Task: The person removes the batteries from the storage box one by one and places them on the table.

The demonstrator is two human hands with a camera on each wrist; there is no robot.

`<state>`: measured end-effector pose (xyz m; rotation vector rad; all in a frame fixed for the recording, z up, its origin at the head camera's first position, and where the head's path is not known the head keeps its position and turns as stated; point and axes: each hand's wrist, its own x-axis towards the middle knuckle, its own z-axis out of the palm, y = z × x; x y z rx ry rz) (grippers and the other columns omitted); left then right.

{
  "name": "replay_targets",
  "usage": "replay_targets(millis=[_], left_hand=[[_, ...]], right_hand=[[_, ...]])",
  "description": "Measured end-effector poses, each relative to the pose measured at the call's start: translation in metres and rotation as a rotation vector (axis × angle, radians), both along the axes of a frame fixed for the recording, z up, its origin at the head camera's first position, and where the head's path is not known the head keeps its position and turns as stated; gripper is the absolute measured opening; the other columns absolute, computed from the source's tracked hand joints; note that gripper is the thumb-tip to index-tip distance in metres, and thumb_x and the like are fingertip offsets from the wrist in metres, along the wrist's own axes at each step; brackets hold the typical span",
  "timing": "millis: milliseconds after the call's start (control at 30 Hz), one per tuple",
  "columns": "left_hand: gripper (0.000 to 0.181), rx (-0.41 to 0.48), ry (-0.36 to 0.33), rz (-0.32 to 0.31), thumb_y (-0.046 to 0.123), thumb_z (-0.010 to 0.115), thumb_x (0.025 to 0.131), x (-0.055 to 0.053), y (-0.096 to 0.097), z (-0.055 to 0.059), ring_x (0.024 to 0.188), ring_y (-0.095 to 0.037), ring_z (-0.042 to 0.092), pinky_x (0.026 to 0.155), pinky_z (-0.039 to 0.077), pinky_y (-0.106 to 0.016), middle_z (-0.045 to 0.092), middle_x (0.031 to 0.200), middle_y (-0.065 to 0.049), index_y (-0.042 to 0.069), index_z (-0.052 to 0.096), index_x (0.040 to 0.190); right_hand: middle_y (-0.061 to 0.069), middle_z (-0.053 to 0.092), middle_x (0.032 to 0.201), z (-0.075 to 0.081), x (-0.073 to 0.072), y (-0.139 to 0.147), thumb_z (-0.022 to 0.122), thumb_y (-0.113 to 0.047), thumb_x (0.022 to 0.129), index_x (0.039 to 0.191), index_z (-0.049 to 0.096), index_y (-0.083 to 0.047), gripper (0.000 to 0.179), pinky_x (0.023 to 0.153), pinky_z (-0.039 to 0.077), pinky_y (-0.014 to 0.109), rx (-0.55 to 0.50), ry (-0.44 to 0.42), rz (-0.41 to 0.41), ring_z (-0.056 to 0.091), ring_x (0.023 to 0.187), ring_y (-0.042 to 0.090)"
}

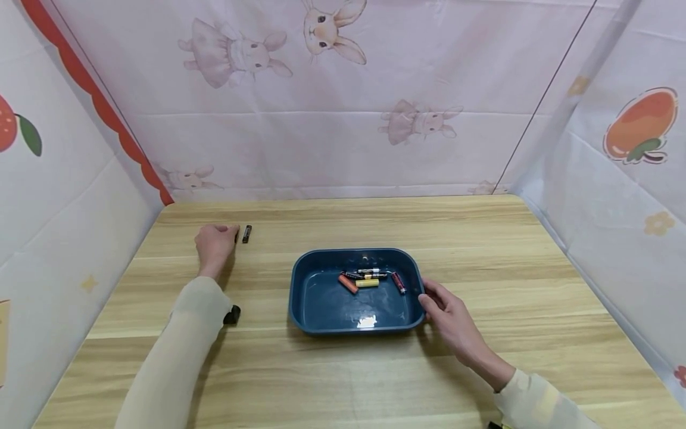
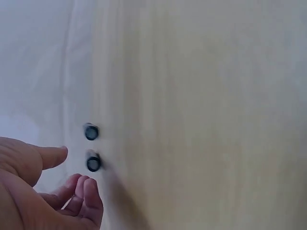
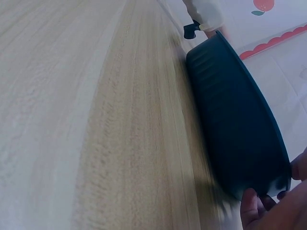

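Note:
Near the far left of the table, my left hand point(image 1: 212, 245) reaches toward a dark battery point(image 1: 236, 235). In the left wrist view the thumb point(image 2: 55, 156) and fingers stand apart, with that battery point(image 2: 93, 162) just beyond the fingertips. A second black battery point(image 1: 247, 233) lies beside it, to the right. My right hand point(image 1: 452, 322) grips the right end of a dark blue plastic bin point(image 1: 298, 298), thumb at the rim and fingers against the outer wall. Inside the bin lie an orange battery point(image 1: 348, 283), a yellow one point(image 1: 367, 283), a red one point(image 1: 399, 283) and several dark ones point(image 1: 372, 276).
The light wood-grain table point(image 1: 343, 381) reaches back to a pink cloth wall point(image 1: 332, 149) with rabbit prints. White printed cloth stands along the left point(image 1: 64, 196) and right sides point(image 1: 616, 196). A black strap piece point(image 1: 232, 315) sits on the left sleeve.

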<state>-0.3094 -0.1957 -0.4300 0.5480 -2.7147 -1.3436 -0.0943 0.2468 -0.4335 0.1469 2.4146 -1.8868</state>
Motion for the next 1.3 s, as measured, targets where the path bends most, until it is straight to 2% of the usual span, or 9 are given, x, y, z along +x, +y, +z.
replay_targets(millis=[167,300,500,633,733,867,1067,1167,1300], left_hand=[[0.043,0.031,0.075,-0.046,0.026,0.057,0.103,0.008,0.004,0.015,0.127,-0.039,0.057,0.107,0.046,-0.049,0.062,0.138,-0.023,-0.002,0.063,0.136],[0.043,0.03,0.122,-0.109,0.027,0.056,0.104,0.018,0.015,0.031,0.114,-0.034,0.062,0.095,0.052,-0.042,0.066,0.129,-0.021,-0.001,0.063,0.136],[0.046,0.131,0.118,-0.178,0.033,0.058,0.105,0.042,0.044,0.064,0.104,-0.023,0.064,0.078,0.052,-0.024,0.067,0.123,-0.016,0.002,0.062,0.139],[0.044,0.178,0.147,-0.214,0.034,0.059,0.105,0.06,0.066,0.077,0.097,-0.021,0.063,0.076,0.053,-0.025,0.066,0.118,-0.016,0.003,0.064,0.136],[0.043,0.186,0.172,-0.246,0.035,0.061,0.104,0.073,0.082,0.077,0.095,-0.023,0.064,0.077,0.053,-0.029,0.068,0.115,-0.016,0.003,0.065,0.134],[0.044,0.19,0.167,-0.299,0.034,0.063,0.103,0.09,0.107,0.073,0.098,-0.026,0.066,0.081,0.055,-0.035,0.069,0.114,-0.014,0.004,0.064,0.135],[0.047,0.136,0.093,-0.385,0.038,0.064,0.103,0.112,0.142,0.063,0.103,-0.026,0.065,0.085,0.056,-0.04,0.068,0.116,-0.011,0.005,0.062,0.136],[0.046,0.102,0.047,-0.429,0.038,0.064,0.103,0.118,0.154,0.057,0.105,-0.027,0.066,0.085,0.056,-0.043,0.069,0.118,-0.012,0.005,0.062,0.135],[0.048,0.097,-0.043,-0.469,0.038,0.065,0.103,0.123,0.164,0.049,0.108,-0.028,0.066,0.09,0.055,-0.045,0.068,0.124,-0.015,0.004,0.06,0.136]], right_hand=[[0.023,0.044,0.156,-0.003,-0.001,0.001,0.049,-0.015,0.111,0.155,0.039,0.003,0.048,0.089,0.053,0.02,0.009,-0.001,0.008,0.052,0.133,0.033],[0.023,0.044,0.156,-0.004,-0.001,0.001,0.049,-0.014,0.111,0.155,0.039,0.004,0.049,0.089,0.053,0.02,0.003,0.003,0.01,0.052,0.133,0.033],[0.023,0.045,0.155,-0.005,-0.001,0.001,0.048,-0.015,0.111,0.155,0.039,0.003,0.048,0.089,0.054,0.021,0.004,0.002,0.01,0.054,0.129,0.034],[0.023,0.045,0.155,-0.005,-0.002,0.001,0.048,-0.016,0.111,0.155,0.039,0.003,0.049,0.09,0.054,0.022,0.004,-0.005,0.014,0.054,0.13,0.035],[0.023,0.045,0.155,-0.004,-0.002,0.001,0.048,-0.016,0.112,0.155,0.039,0.003,0.049,0.09,0.054,0.022,0.008,0.003,0.017,0.054,0.13,0.034],[0.024,0.048,0.152,-0.003,-0.003,0.001,0.048,-0.015,0.111,0.154,0.04,0.003,0.047,0.088,0.055,0.021,-0.002,0.021,0.012,0.056,0.125,0.033],[0.024,0.051,0.15,-0.003,-0.004,0.001,0.048,-0.014,0.111,0.153,0.042,0.003,0.046,0.086,0.054,0.019,0.003,0.023,0.012,0.057,0.122,0.032],[0.024,0.05,0.151,-0.004,-0.004,0.001,0.048,-0.015,0.111,0.154,0.041,0.003,0.047,0.086,0.054,0.019,0.013,0.018,0.016,0.057,0.124,0.032],[0.025,0.049,0.151,-0.003,-0.003,0.002,0.048,-0.015,0.111,0.154,0.041,0.004,0.047,0.086,0.054,0.019,0.014,0.022,0.019,0.056,0.124,0.033]])
